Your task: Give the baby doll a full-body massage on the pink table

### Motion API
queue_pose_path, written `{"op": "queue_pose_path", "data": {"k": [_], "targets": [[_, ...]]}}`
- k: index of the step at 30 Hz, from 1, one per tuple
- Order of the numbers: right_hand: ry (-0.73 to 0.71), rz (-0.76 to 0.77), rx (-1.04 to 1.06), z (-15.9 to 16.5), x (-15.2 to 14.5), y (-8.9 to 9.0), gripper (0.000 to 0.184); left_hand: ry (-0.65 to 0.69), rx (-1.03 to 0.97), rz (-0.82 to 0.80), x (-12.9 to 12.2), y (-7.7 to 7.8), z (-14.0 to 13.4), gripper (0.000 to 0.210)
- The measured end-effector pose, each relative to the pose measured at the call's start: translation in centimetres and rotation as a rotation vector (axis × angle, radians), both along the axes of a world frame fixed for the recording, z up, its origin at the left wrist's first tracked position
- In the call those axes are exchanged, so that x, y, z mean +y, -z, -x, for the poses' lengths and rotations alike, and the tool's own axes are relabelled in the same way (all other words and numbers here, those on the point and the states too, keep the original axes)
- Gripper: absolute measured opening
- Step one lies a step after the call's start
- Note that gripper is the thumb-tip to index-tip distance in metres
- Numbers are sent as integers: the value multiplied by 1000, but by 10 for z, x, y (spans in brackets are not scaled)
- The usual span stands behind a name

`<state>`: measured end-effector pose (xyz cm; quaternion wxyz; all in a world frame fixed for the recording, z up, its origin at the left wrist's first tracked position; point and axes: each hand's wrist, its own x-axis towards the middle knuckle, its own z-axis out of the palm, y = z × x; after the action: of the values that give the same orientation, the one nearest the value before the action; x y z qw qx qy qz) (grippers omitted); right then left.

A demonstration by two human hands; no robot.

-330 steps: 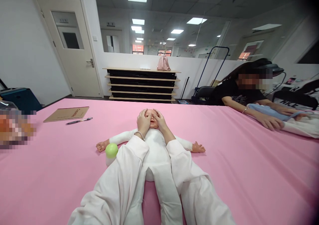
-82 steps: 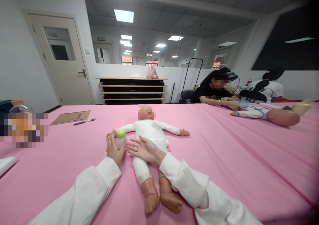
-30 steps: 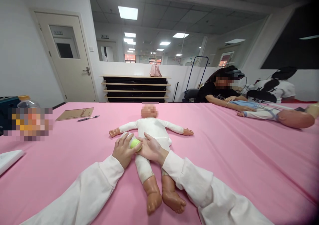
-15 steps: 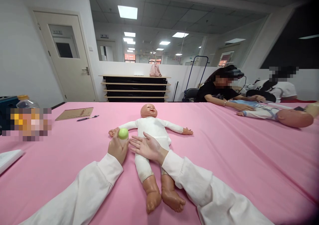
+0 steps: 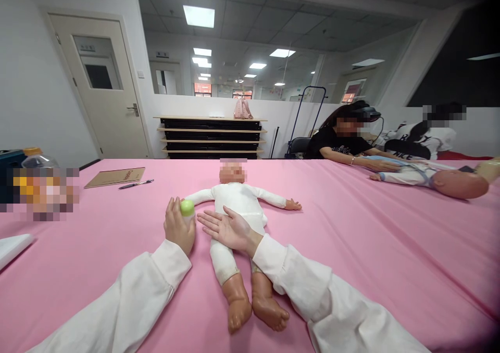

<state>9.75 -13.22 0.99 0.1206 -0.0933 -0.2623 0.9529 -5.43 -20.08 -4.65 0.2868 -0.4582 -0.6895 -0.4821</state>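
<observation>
My left hand (image 5: 179,227) is around a small whitish bottle with a bright green cap (image 5: 187,207), its fingers along the left side and the thumb on the right. Whether the bottle rests on the cloth is hidden. Palm up, my right hand (image 5: 226,229) is empty, its fingers stretched out toward the bottle. Below that hand lies a baby doll (image 5: 238,199) on its back, in white, arms spread and brown feet toward me. My right hand and sleeve cover part of its hips and legs. The doll's hand near my left fingers is hidden.
Pink cloth (image 5: 344,269) covers the table. At the left are a brown notebook (image 5: 115,177), a pen (image 5: 136,184), a blurred bottle with an orange cap (image 5: 33,152) and a white object (image 5: 15,250). A co-worker (image 5: 344,139) handles another doll (image 5: 453,183) at the right.
My left hand has shifted slightly left with the green-capped bottle, away from my right hand, and its fingers have straightened. The right hand stays nearly in place, palm turned up more.
</observation>
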Motion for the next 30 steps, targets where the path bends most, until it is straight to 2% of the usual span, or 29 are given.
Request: {"op": "queue_pose_path", "data": {"k": [3,5,7,10,13,19,22,26,30], "targets": [[-27,-14,3,0,-1,-1,53,117,379,-115,-9,-6,-11,68],[-75,-25,-10,-1,-2,-3,55,280,616,-104,-15,-10,-21,66],[-137,-33,-21,-2,-4,-5,57,405,749,-26,-18,-12,-31,60],[-191,-39,-13,-4,-5,-7,62,416,768,111,-18,-13,-37,49],[-169,-47,19,-4,-6,-8,67,375,721,174,-15,-12,-36,48],[12,-87,42,-6,-11,-14,66,491,765,164,-17,-15,-36,44],[-47,-90,21,-5,-13,-16,68,529,803,178,-17,-17,-39,45],[-144,-108,22,-4,-12,-13,70,444,755,158,-16,-19,-39,45],[-88,-114,10,-5,-10,-11,70,407,723,123,-19,-19,-38,43]]}}
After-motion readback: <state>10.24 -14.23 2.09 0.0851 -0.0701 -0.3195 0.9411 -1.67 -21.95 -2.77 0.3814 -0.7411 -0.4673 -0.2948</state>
